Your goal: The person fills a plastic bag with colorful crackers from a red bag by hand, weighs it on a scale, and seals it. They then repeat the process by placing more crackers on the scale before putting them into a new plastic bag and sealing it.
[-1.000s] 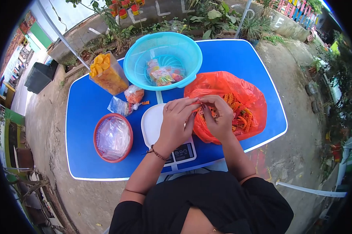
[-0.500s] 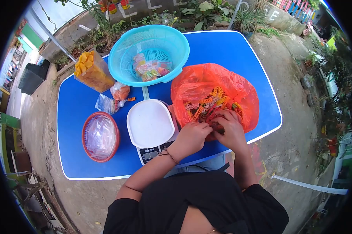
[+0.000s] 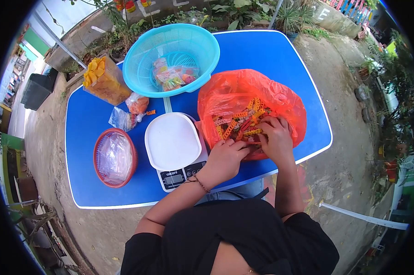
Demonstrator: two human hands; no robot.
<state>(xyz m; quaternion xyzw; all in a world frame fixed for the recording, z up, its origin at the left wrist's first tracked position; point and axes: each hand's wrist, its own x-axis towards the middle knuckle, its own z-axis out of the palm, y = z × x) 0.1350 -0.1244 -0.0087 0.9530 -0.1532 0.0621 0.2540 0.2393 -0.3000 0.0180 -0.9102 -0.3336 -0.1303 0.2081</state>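
Note:
A red plastic bag [image 3: 280, 94] lies open on the blue table, with colourful curly snacks [image 3: 243, 120] inside. My left hand [image 3: 226, 158] is at the bag's near left edge, fingers bent and pressed together; what they hold, if anything, is hidden. Over the right part of the snacks is my right hand [image 3: 276, 136], its fingers curled down among them, tips hidden. Left of the bag stands a kitchen scale [image 3: 174, 179] with a white tray [image 3: 172, 141] on top.
A turquoise basket [image 3: 136, 68] at the back holds small filled packets. A container of yellow chips [image 3: 107, 85] stands left of it, near small bags of orange snacks [image 3: 137, 104]. The red basket [image 3: 96, 158] holds clear plastic bags. The blue table [image 3: 90, 195] has a white rim.
My right hand has moved up and right over the snacks, away from my left hand. The view has shifted slightly, so the table sits a little higher and further left.

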